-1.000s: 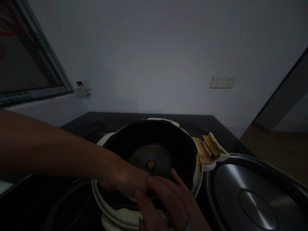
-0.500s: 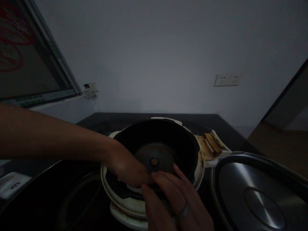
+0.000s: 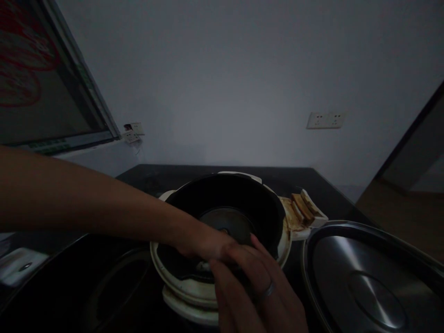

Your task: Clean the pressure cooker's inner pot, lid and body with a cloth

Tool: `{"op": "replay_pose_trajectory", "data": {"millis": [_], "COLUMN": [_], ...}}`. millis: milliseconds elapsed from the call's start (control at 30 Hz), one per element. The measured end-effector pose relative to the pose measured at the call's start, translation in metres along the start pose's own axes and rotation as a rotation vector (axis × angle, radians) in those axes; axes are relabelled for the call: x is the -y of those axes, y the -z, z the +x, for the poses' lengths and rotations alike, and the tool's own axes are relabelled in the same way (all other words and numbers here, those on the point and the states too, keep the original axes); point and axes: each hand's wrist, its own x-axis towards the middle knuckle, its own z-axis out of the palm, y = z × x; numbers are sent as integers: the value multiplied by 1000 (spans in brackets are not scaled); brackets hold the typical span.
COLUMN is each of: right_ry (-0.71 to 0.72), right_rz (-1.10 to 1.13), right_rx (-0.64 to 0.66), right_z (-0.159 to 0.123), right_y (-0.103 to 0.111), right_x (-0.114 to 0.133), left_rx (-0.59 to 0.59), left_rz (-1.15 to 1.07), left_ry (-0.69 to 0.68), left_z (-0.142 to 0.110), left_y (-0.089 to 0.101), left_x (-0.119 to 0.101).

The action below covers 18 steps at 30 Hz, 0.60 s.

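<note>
An open cream-coloured electric cooker (image 3: 285,233) stands on a black counter, its dark well showing a round heating plate (image 3: 231,218). My left hand (image 3: 203,244) reaches in from the left to the well's near edge, fingers curled over something pale that I cannot make out. Overlapping it from below, my right hand (image 3: 256,291), with a ring on one finger, lies on the cooker's front rim, fingers stretched towards the well. The scene is very dim.
The cooker's hinged lid (image 3: 367,277) lies open to the right, its metal inner plate facing up, joined by a stained hinge (image 3: 305,208). A wall socket (image 3: 326,120) sits behind, a window frame (image 3: 86,92) at left. A round dark recess (image 3: 114,286) lies left of the cooker.
My left hand has slid right along the near edge of the well, towards the heating plate. My right hand has stayed on the front rim. The view has shifted slightly.
</note>
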Motion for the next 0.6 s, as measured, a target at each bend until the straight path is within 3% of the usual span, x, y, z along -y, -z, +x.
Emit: {"op": "replay_pose_trajectory", "data": {"millis": [100,200,333,433,600], "right_ry": [35,154,295,299,315], "right_rz": [-15,-53,-80,-79,-60], "right_rx": [34,156,283,306,321], "right_z": [1,1,1,-1,-3], "right_y": [2,7,13,13,13], "right_x": [-2,-11,-23,-26,-28], "left_rx": [70,225,274,318,171], "left_rz": [-31,211,514,617,869], "left_ry": [-45,-105,-104,-96,27], "left_z": [2,-7,-26,-38,-39], "left_y": [1,14,27,31,42], "left_x": [9,17,12,1,14]}}
